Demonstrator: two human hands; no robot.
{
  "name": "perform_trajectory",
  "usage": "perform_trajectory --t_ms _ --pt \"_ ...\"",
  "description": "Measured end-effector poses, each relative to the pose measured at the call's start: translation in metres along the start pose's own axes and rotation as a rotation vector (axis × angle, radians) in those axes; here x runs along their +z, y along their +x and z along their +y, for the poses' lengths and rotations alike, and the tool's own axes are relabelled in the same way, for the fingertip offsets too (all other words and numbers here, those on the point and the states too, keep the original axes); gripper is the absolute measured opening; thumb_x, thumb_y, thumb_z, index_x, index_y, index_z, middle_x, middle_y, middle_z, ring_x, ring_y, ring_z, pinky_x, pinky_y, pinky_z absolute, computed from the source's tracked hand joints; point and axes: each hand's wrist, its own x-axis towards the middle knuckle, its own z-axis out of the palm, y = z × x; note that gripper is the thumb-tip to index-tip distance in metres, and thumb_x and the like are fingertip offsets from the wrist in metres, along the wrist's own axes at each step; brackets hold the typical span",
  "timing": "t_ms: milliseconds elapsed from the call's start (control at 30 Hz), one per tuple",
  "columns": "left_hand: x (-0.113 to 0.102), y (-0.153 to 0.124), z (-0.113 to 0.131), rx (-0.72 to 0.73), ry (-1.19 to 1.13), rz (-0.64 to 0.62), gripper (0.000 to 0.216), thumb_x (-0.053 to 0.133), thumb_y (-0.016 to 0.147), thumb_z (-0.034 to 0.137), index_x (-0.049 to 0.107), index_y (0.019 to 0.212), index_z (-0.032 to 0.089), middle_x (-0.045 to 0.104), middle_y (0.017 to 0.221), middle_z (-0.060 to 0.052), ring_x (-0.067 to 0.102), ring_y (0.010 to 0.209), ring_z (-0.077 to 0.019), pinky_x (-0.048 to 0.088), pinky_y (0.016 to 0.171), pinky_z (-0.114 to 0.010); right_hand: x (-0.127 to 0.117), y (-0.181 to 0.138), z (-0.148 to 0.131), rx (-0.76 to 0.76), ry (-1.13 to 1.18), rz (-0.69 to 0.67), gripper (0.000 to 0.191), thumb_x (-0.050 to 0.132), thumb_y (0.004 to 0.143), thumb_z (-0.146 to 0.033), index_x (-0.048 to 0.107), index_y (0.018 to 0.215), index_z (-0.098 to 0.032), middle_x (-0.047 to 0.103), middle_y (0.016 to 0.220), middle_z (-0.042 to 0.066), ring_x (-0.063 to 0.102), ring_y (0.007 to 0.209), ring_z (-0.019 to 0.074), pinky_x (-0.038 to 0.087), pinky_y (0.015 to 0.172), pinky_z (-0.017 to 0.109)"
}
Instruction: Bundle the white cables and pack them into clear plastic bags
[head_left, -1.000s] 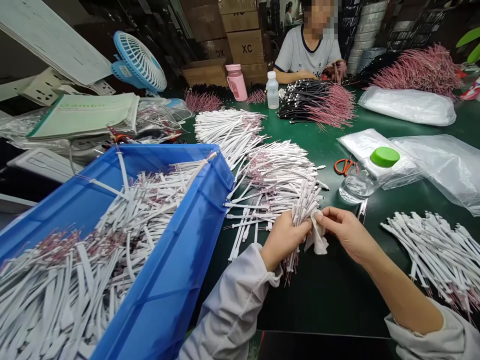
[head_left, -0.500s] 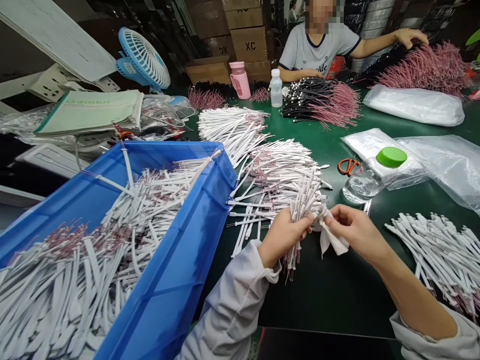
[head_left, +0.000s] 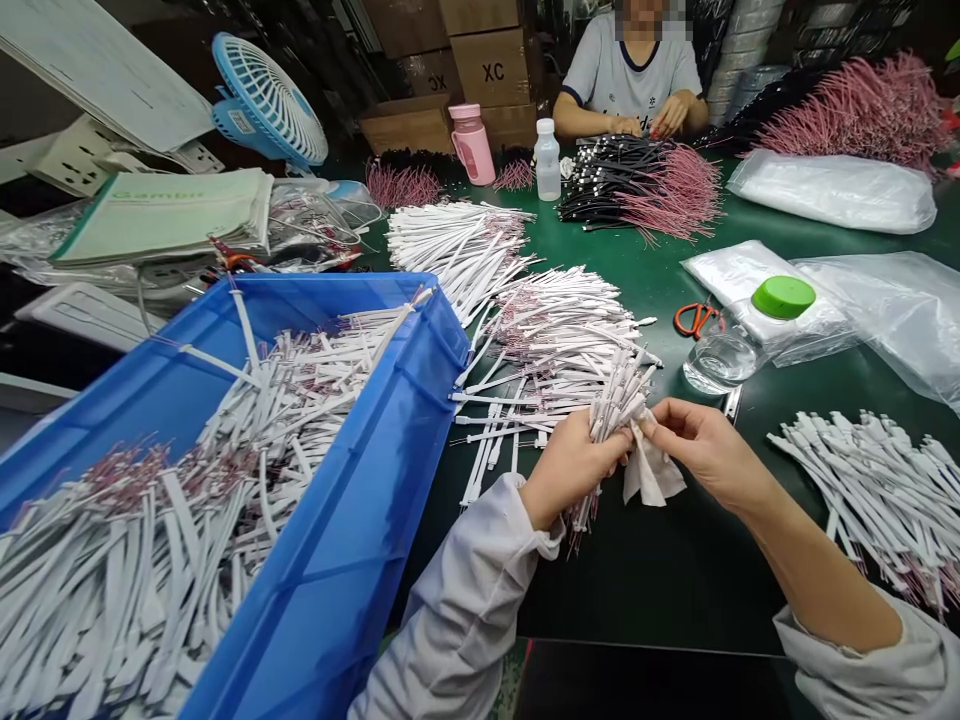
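Note:
A bundle of white cables [head_left: 619,388] with thin pinkish wire ends is wrapped in the closed fingers of my left hand [head_left: 574,462]. My right hand [head_left: 705,450] pinches a white cloth [head_left: 652,472] against the bundle's right side, and the cloth's loose end hangs down. Behind my left hand lies a heap of white cables [head_left: 562,325], with a few strewn to its left. Another pile of the same cables [head_left: 877,490] rests to the right of my right forearm. The cable ends inside my left fist are hidden.
A blue bin [head_left: 360,500] full of white cables stands at left. Beyond my right hand are a green-capped clear bottle [head_left: 720,358], orange-handled scissors [head_left: 696,320] and plastic bags [head_left: 885,310]. Across the table a person [head_left: 630,80] handles black cables [head_left: 607,185].
My right hand and the cloth have shifted slightly left, closer against the bundle. The person opposite has brought an outstretched arm back from the red-wired pile to the black cables. The view tilted slightly.

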Motion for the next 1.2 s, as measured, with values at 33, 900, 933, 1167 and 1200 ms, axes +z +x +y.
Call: perform_trajectory --t_ms 33,900,933,1167,1200 --pt "0.0 0.0 0.001 -0.006 -0.003 -0.006 0.022 0.054 0.08 0.029 0.05 0.063 0.017 0.048 0.052 0.004 0.042 0.046 -0.0077 0.034 0.048 -0.021 -0.002 -0.001 0.0 -0.022 -0.039 -0.001 0.033 0.064 0.079 -0.048 0.056 0.074 -0.016 0.051 0.067 -0.001 0.043 0.061 0.0108 0.034 0.055 0.024" --pt "0.002 0.003 -0.004 -0.128 -0.395 -0.048 0.019 0.06 0.073 0.024 0.046 0.063 0.016 0.042 0.049 0.006 0.034 0.041 -0.0031 0.023 0.042 -0.019 0.008 -0.009 0.003 -0.383 -0.639 0.303 0.018 0.051 0.089 -0.031 0.057 0.079 -0.018 0.056 0.069 0.0 0.045 0.057 0.0105 0.035 0.052 0.023" --pt "0.001 0.003 -0.004 -0.13 -0.407 -0.052 0.02 0.061 0.073 0.025 0.046 0.063 0.016 0.042 0.05 0.006 0.033 0.041 -0.0029 0.023 0.042 -0.02 0.008 -0.008 0.004 -0.401 -0.67 0.369 0.016 0.052 0.087 -0.029 0.056 0.076 -0.018 0.056 0.067 0.0 0.045 0.055 0.0101 0.035 0.053 0.024" --pt "0.0 0.003 -0.003 -0.108 -0.449 -0.067 0.025 0.066 0.072 0.03 0.047 0.065 0.015 0.04 0.052 0.007 0.031 0.042 -0.0021 0.019 0.043 -0.02 -0.002 -0.004 0.011 -0.139 -0.168 0.196 0.026 0.06 0.084 -0.044 0.061 0.081 -0.018 0.06 0.075 0.002 0.053 0.068 0.0143 0.042 0.064 0.026" --pt "0.0 0.003 -0.003 -0.109 -0.445 -0.065 0.025 0.066 0.073 0.03 0.048 0.065 0.015 0.04 0.052 0.007 0.031 0.042 -0.0021 0.018 0.043 -0.02 -0.002 -0.003 0.012 -0.116 -0.076 0.149 0.027 0.062 0.082 -0.045 0.063 0.083 -0.018 0.06 0.077 0.003 0.054 0.071 0.0148 0.043 0.066 0.026"
